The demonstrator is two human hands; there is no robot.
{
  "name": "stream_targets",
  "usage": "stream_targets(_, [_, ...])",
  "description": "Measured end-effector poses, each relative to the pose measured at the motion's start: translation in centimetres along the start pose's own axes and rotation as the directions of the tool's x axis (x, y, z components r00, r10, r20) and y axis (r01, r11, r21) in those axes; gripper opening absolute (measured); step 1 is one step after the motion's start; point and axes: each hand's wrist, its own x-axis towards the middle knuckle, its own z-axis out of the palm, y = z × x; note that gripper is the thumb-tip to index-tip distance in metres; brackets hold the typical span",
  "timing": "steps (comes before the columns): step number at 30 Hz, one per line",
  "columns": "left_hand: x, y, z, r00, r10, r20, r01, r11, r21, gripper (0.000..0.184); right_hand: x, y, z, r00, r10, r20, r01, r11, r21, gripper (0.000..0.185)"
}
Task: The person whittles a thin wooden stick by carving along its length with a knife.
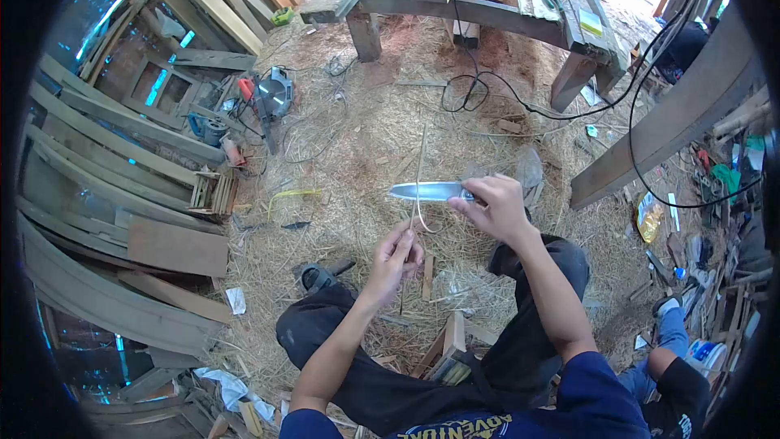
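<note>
My right hand (497, 205) is closed around the handle of a knife (435, 191), its broad shiny blade pointing left. A thin pale strip (420, 164), which looks like wood or bamboo, stands nearly upright and crosses the blade. Below the blade, a curled sliver (427, 228) bends off to the right. The lower end of the strip is pinched in the fingers of my left hand (398, 256), just below and left of the knife. Most of the knife's handle is hidden by my right fingers.
Shavings cover the ground. A circular saw (274, 93) lies at left, near leaning boards (179, 254). A wooden bench (463, 6) stands ahead, with a black cable (528, 106) trailing rightward past a post (674, 114). Another person (678, 382) sits at lower right.
</note>
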Motion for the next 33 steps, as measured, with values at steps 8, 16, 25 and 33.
stream_targets(8, [0.1,-1.1,0.8,0.998,0.041,-0.037,-0.041,0.999,0.009,0.03,0.0,-0.8,1.7,0.986,-0.166,0.001,0.166,0.986,0.004,0.035])
stream_targets(16, [-1.2,-0.6,0.6,0.995,-0.082,0.048,0.079,0.996,0.048,0.033,-0.6,1.9,-0.7,0.99,-0.141,-0.024,0.137,0.982,-0.133,0.036])
stream_targets(25, [-1.0,-0.2,-1.5,0.998,-0.036,-0.043,0.032,0.996,-0.083,0.036,-1.2,4.8,-4.2,0.926,0.297,-0.235,-0.344,0.918,-0.198,0.034])
stream_targets(33, [0.3,1.5,0.2,0.995,0.017,-0.095,-0.029,0.991,-0.13,0.02,-0.4,-0.7,0.7,0.998,0.042,-0.05,-0.039,0.997,0.07,0.033])
